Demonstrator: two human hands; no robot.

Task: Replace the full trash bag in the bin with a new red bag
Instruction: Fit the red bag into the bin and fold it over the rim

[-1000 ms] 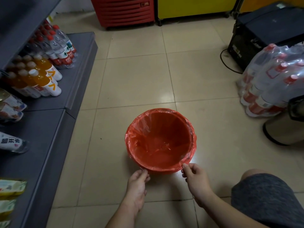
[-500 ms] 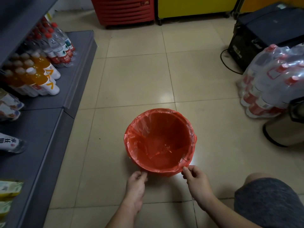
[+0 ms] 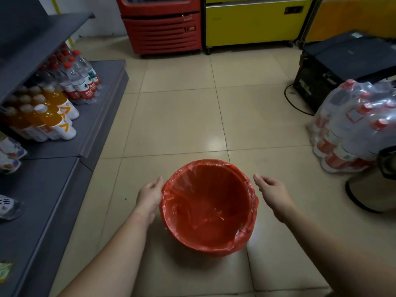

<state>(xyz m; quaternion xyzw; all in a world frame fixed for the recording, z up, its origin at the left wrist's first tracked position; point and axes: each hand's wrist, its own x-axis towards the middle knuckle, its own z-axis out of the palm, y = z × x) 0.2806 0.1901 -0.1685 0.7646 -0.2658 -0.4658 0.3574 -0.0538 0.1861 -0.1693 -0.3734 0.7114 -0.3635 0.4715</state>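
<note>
A round bin stands on the tiled floor, lined with a red bag (image 3: pixel 209 207) whose edge is folded over the rim all round. The bag's inside looks empty. My left hand (image 3: pixel 150 195) rests against the bin's left side, fingers loosely curved along the bag's folded edge. My right hand (image 3: pixel 271 190) hovers just right of the bin with fingers apart and nothing in it, not touching the bag.
A grey shelf unit (image 3: pixel 64 168) with orange drink bottles (image 3: pixel 53 118) and water bottles (image 3: pixel 81 80) runs along the left. A shrink-wrapped bottle pack (image 3: pixel 351 127) and a fan base (image 3: pixel 368 194) sit at right. Red and yellow coolers (image 3: pixel 162 26) stand at the back.
Both hands moved from the bin's near edge up to its left and right sides. The camera view tilted up and the bin now appears closer to me.
</note>
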